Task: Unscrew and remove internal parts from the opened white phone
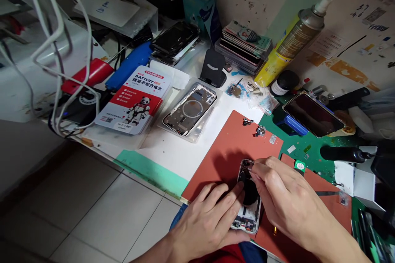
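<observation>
Silver-edged, the open phone lies under the left hand, while the right hand pinches something small, mostly hidden.

Yellow spray can leaning by the wall, white cables, red-handled tool beside blue-handled tool

At five o'clock, the opened phone has a shiny metal rim on a smooth, matt, rubbery-looking mat. At two, the spray can is glossy printed metal with a plastic nozzle. The smartphone at three has a glossy dark screen; the floor tiles at eight look smooth, with a dull sheen.
</observation>
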Tool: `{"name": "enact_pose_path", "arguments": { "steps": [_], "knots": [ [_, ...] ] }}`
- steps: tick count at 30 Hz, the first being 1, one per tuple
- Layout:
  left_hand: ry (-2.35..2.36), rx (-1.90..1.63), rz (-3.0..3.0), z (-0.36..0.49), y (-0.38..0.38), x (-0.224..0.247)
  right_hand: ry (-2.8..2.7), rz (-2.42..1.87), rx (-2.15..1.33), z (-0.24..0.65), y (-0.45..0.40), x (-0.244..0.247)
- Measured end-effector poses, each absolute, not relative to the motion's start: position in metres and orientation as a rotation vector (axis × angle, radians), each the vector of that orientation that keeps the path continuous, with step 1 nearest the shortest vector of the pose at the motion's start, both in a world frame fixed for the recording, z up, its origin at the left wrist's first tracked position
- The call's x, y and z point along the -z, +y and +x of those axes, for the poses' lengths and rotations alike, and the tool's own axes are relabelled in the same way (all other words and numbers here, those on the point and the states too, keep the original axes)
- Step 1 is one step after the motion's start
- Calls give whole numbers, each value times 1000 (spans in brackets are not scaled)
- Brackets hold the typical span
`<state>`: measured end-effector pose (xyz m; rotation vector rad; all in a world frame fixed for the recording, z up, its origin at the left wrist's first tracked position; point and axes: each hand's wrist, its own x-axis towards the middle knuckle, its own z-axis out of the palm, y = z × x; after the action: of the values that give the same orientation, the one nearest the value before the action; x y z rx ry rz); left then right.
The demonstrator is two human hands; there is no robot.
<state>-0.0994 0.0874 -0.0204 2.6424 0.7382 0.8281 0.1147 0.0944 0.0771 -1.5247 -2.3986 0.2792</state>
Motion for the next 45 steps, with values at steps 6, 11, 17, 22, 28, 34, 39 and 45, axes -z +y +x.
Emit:
{"name": "enact_pose_path", "arguments": {
  "steps": [6, 11, 17, 22, 28, 34, 39, 45],
  "knots": [
    [729, -841, 2658, -101, 88, 24, -2308, -1552, -135, 116, 95, -73],
    [697, -829, 2668, -101, 89, 23, -2286, -1572, -118, 115, 99, -73],
    [720, -823, 2669, -101, 89, 19, -2291, -1555, -95, 113, 99, -74],
    [705, -829, 2662, -101, 89, 21, -2278, -1557, -91, 113, 98, -72],
    [711, -811, 2679, -101, 88, 21, -2247, -1563, -115, 113, 95, -69],
    [728, -796, 2684, -101, 87, 20, -2210, -1573, -62, 113, 93, -67],
    [720, -821, 2677, -101, 88, 20, -2161, -1569, -66, 113, 91, -64],
    [714, -828, 2673, -101, 88, 20, -2126, -1569, -80, 110, 88, -61]
  ]
}}
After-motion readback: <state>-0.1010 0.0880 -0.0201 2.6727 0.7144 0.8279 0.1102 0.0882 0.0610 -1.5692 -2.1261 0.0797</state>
